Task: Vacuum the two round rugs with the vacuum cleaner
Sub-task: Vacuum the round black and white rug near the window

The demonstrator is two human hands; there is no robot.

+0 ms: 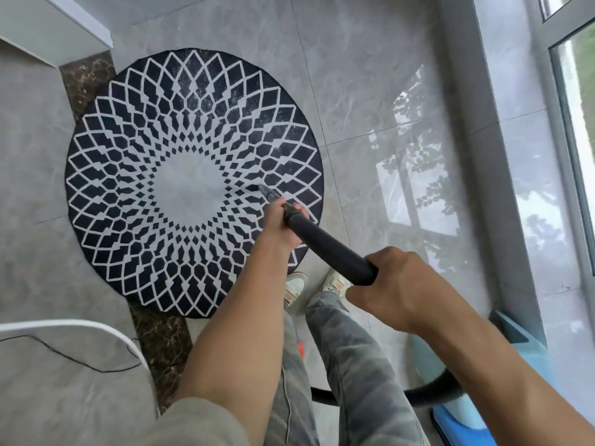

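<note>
Both grips are wrapped around the black vacuum wand [325, 243]. The left grip [285, 225] has its fingers curled round the tube just behind the nozzle [266, 192]. The right grip [397, 289] clasps the tube's rear end, and the hose [434, 392] loops low behind the legs.

Head view, looking down: the nozzle tip touches a round rug [145, 156], black with a white lattice. It sits just right of the rug's pale centre, nearer the right edge than the left. The rug lies flat on grey floor tiles [354, 91]. No second rug is in view.

Vacuuming of this rug appears to be under way. The next move likely calls for sweeping the tip across the lattice toward the rug's edges, with the nozzle held low against the pile.
</note>
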